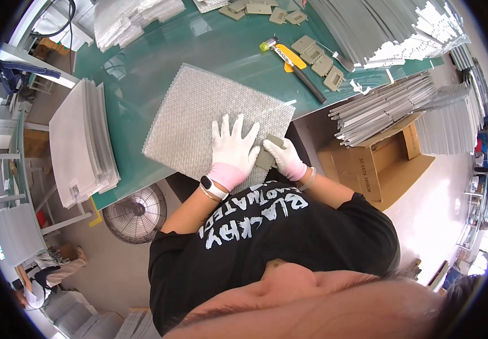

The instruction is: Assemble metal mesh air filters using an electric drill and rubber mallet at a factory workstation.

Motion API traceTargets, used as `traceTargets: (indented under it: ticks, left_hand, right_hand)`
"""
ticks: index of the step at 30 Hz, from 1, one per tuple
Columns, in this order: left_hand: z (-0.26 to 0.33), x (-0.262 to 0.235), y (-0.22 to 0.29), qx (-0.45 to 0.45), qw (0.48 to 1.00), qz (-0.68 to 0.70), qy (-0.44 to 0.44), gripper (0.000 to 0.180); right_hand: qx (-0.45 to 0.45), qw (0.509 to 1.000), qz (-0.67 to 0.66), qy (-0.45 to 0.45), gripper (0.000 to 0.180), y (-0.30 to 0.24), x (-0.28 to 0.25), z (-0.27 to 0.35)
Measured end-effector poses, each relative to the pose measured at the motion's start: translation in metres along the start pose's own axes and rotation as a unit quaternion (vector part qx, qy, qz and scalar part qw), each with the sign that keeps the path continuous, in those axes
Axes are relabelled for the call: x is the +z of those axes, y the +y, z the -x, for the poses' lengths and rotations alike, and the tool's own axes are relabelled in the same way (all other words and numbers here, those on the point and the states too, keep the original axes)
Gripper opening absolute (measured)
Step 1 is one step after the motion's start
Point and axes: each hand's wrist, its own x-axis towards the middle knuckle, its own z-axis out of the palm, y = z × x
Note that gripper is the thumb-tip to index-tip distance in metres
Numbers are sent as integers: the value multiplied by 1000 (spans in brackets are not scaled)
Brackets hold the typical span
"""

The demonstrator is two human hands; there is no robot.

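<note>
A silvery honeycomb-textured panel (179,118) lies askew on the green table, its near corner reaching past the front edge. My left hand (233,144), in a white glove with a pink cuff, rests flat on the panel with its fingers spread. At the panel's right edge, my right hand (286,158), gloved the same way, grips a small olive-grey block (267,153). The block touches or sits right over that edge; the exact contact is hidden. Several similar olive-grey blocks (311,53) lie at the table's far right.
A hammer (295,65) with a black handle lies over a yellow piece (296,58), near a scraper-like tool (343,61). Stacked panels stand at the left (77,141) and far right (368,28). An open cardboard box (368,175) sits right; a floor fan (136,212) stands lower left.
</note>
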Motion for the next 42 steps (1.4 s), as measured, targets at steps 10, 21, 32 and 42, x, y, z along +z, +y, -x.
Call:
traceTargets:
  ticks: [10,21,32,42]
  left_hand:
    - [-4,-2,-2,-9,1000,13,-3,52]
    - [-46,1,-31,126,991,51,0,48]
    - [-46,3,-21,123,992,11,0,51]
    - [-41,6,-5,90,996,-7,3,50]
  right_hand:
    - [-32,999,-7,21,18,24,-3,-13]
    - [-12,999,-17,43,20,10,8,-12]
    - [-63,985,-142,79,14,23,19,-10]
    - [-67,970,-211,104,24,43,7,-26]
